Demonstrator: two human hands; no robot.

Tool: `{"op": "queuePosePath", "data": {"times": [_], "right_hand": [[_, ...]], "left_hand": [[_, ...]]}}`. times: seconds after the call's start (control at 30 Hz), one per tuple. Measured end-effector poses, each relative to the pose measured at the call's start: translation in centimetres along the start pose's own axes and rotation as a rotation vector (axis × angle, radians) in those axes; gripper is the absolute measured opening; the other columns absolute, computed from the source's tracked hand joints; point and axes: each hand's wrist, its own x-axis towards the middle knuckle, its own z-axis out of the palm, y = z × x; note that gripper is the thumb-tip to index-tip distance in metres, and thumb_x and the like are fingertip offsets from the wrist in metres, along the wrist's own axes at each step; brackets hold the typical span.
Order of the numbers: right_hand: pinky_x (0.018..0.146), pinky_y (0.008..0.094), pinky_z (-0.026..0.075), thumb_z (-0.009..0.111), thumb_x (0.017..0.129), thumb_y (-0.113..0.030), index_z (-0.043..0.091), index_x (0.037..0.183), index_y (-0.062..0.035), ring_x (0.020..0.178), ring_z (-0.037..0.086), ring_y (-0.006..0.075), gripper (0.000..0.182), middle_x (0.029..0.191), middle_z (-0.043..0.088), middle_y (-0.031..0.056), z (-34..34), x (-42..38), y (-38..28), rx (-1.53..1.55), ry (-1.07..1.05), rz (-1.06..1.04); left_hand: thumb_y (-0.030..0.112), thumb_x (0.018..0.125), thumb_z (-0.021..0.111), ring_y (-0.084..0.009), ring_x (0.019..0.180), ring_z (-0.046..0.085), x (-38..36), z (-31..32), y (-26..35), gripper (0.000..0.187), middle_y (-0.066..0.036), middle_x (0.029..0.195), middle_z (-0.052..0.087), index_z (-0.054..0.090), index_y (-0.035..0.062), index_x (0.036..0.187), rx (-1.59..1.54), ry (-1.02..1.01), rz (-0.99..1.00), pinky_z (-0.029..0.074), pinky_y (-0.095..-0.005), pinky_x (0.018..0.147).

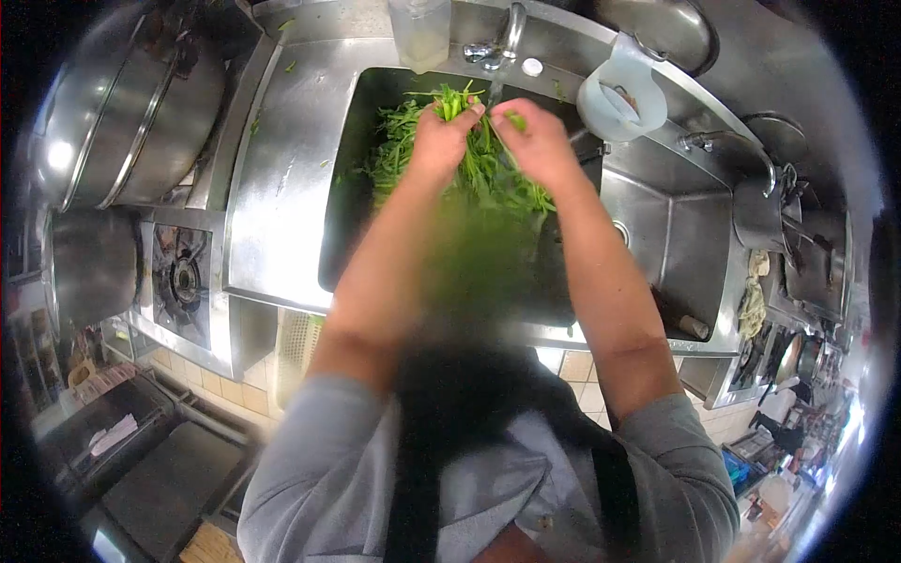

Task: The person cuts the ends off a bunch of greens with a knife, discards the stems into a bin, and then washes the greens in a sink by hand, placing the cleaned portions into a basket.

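My left hand [441, 143] is closed around a bunch of long leafy greens [399, 136], their pale green stems sticking up past the thumb. Close beside it on the right, my right hand [537, 145] has its thumb and fingers pinched together at the stems, with a bit of green showing between them. More leaves spread below both hands in the left sink basin [349, 220]. Behind the hands a faucet [511, 39] points down into this basin. A green blur covers the lower middle of the basin.
A translucent container [419, 33] stands behind the sink on the left. To the right, a white plastic scoop-like vessel [610, 105] sits by the divider, above a second steel basin [662, 220]. At left are a gas burner [183, 272] and large steel pots [127, 113].
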Motion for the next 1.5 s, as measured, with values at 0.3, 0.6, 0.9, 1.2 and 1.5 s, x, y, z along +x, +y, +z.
{"op": "queuePosePath", "data": {"times": [0.3, 0.6, 0.9, 1.2, 1.5], "right_hand": [[0.083, 0.0448, 0.049, 0.056, 0.087, -0.023, 0.062, 0.104, -0.0070, 0.096, 0.063, 0.0363, 0.025, 0.103, 0.067, 0.0172, 1.4, 0.3, 0.9, -0.191, 0.143, 0.081], [0.060, 0.0325, 0.046, 0.051, 0.091, -0.016, 0.050, 0.109, -0.0020, 0.068, 0.056, 0.0198, 0.023, 0.081, 0.061, 0.0083, -5.3, 1.7, 4.4, 1.141, 0.464, 0.373], [0.099, 0.0388, 0.043, 0.074, 0.080, -0.042, 0.060, 0.122, -0.0071, 0.112, 0.060, 0.0296, 0.056, 0.114, 0.066, 0.0154, -3.4, 0.7, 0.5, 0.198, -0.063, 0.232], [0.086, 0.0441, 0.050, 0.068, 0.084, -0.030, 0.067, 0.107, -0.0119, 0.096, 0.064, 0.0370, 0.030, 0.103, 0.067, 0.0208, -3.1, 1.7, 6.0, -0.416, 0.351, 0.103], [0.078, 0.0416, 0.050, 0.067, 0.085, -0.025, 0.067, 0.102, -0.0091, 0.087, 0.064, 0.0370, 0.024, 0.096, 0.068, 0.0170, 0.5, -0.2, 0.8, -0.199, -0.139, 0.012]], "left_hand": [[0.011, 0.087, 0.068, -0.0131, 0.077, 0.059, 0.2, 1.7, -0.8, 0.018, -0.004, 0.086, 0.066, 0.062, -0.0010, 0.099, -0.072, -0.048, 0.018, 0.046, -0.0296, 0.071], [0.009, 0.086, 0.069, -0.0158, 0.069, 0.060, 1.5, -1.1, -1.3, 0.011, -0.005, 0.080, 0.064, 0.062, 0.0030, 0.092, -0.374, 0.086, -0.083, 0.047, -0.0307, 0.065], [0.008, 0.084, 0.072, -0.0164, 0.075, 0.063, 0.5, 0.9, -1.0, 0.018, -0.005, 0.087, 0.066, 0.064, 0.0000, 0.098, -0.307, 0.010, -0.139, 0.050, -0.0314, 0.069], [0.015, 0.086, 0.072, -0.0199, 0.081, 0.065, 0.9, -1.1, -2.7, 0.023, -0.008, 0.091, 0.065, 0.063, 0.0020, 0.104, -0.478, -0.116, -0.269, 0.056, -0.0381, 0.068], [0.016, 0.085, 0.074, -0.0176, 0.084, 0.063, 0.2, 0.6, 0.2, 0.027, -0.009, 0.093, 0.066, 0.063, -0.0006, 0.103, -0.272, -0.068, -0.268, 0.051, -0.0329, 0.073]]}}
